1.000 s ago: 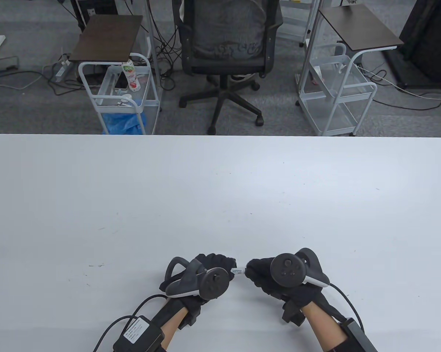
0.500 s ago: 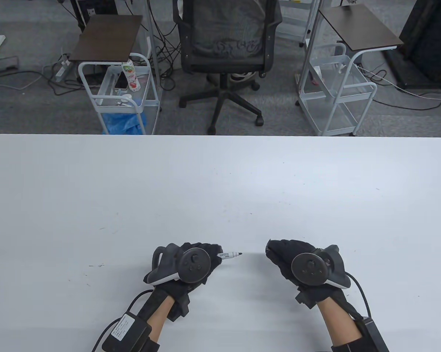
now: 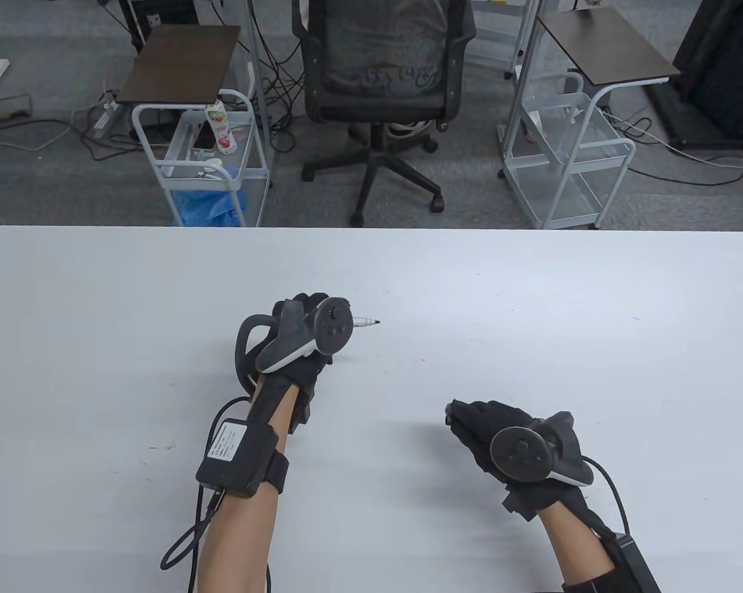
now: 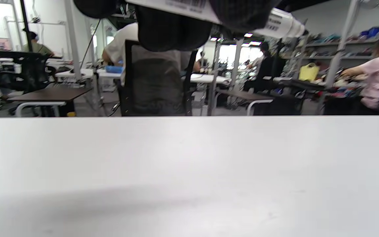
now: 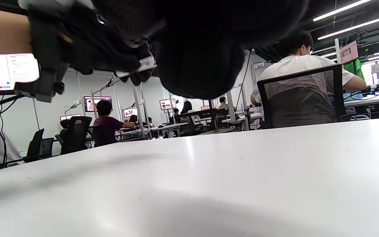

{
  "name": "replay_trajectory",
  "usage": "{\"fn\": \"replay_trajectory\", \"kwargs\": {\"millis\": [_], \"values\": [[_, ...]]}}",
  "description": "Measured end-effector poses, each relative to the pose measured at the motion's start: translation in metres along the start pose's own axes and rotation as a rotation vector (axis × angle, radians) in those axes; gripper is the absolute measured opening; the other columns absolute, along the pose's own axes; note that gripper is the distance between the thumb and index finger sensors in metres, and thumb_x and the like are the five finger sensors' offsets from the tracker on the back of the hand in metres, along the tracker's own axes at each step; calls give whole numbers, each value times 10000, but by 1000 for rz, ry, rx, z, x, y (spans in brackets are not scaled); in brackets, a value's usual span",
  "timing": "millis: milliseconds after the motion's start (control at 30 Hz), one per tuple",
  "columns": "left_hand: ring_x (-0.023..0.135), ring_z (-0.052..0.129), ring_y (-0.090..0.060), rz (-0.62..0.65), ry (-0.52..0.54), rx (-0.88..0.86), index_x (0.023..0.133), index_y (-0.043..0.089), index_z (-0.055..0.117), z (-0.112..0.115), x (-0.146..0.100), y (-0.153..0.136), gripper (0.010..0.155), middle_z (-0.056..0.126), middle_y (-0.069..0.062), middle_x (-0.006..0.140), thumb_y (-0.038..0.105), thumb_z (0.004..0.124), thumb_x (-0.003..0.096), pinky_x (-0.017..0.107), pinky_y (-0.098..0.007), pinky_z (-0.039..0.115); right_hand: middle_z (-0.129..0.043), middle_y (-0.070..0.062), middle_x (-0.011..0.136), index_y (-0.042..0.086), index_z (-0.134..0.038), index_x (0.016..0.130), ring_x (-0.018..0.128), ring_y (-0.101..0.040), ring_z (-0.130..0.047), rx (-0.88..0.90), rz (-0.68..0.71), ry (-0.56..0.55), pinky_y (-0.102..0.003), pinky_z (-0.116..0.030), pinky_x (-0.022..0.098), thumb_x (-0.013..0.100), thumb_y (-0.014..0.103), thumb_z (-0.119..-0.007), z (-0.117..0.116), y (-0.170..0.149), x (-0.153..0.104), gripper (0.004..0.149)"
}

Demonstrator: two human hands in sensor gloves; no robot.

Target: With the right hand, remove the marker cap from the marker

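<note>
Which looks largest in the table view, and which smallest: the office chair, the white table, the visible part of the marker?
1. White table, largest by far.
2. Office chair, which stands farther from the camera, so its true size is unsure.
3. Marker, smallest; only its uncapped end shows beyond the left hand.

Left hand (image 3: 303, 346) extended forward and fisted, right hand (image 3: 501, 435) curled nearer

Table view: high, looking down across the table (image 3: 532, 296) toward a chair (image 3: 380, 68) at top; both wrist views: low, close over the same tabletop, facing that chair (image 4: 156, 82) and room beyond.
</note>
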State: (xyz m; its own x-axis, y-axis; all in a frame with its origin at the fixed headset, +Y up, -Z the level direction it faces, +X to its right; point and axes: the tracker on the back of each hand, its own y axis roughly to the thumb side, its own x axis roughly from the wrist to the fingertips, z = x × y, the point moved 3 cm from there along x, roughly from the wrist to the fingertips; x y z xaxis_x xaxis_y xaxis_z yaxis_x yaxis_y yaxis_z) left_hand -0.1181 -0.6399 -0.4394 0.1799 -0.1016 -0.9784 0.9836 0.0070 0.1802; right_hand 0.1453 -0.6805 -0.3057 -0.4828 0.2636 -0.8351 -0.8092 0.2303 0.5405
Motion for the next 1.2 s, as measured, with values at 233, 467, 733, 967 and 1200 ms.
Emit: {"fn": "replay_trajectory", "kwargs": {"millis": [233, 467, 733, 967, 1200], "values": [[978, 736, -194, -178, -152, -7, 1042, 318, 644, 74, 50, -23, 526, 730, 49, 1054, 357, 730, 525, 824, -512, 592, -921, -47, 812, 118, -743, 975, 603, -180, -929, 9, -23, 9, -281, -810, 404, 566, 346, -636, 0, -7, 1, 481], [994, 730, -184, -218, -199, 69, 1003, 384, 694, 108, 65, -22, 513, 757, 87, 1037, 397, 777, 496, 849, -549, 531, -920, -49, 812, 113, -740, 975, 600, -179, -930, 13, -31, 12, -281, -811, 404, 564, 346, -641, 0, -10, 0, 483], [977, 738, -180, -217, -201, 108, 999, 396, 685, 117, 65, -23, 530, 750, 93, 1024, 421, 790, 480, 845, -546, 541, -925, -48, 808, 112, -742, 975, 600, -180, -931, 14, -38, 12, -282, -811, 403, 564, 347, -642, 1, -11, 0, 483], [1102, 604, -274, -193, -232, 102, 1124, 332, 545, 90, 55, -21, 725, 602, -15, 1189, 501, 781, 460, 863, -570, 485, -921, -50, 813, 111, -740, 976, 601, -181, -931, 33, -53, 7, -282, -811, 404, 565, 346, -642, 4, -16, 0, 484], [1155, 504, -329, -136, -135, -3, 1168, 324, 484, 11, 17, -21, 761, 488, -72, 1262, 552, 720, 482, 876, -585, 433, -916, -52, 817, 113, -740, 977, 602, -180, -931, 37, -69, -1, -282, -811, 405, 566, 347, -642, 6, -19, -1, 484]]}}
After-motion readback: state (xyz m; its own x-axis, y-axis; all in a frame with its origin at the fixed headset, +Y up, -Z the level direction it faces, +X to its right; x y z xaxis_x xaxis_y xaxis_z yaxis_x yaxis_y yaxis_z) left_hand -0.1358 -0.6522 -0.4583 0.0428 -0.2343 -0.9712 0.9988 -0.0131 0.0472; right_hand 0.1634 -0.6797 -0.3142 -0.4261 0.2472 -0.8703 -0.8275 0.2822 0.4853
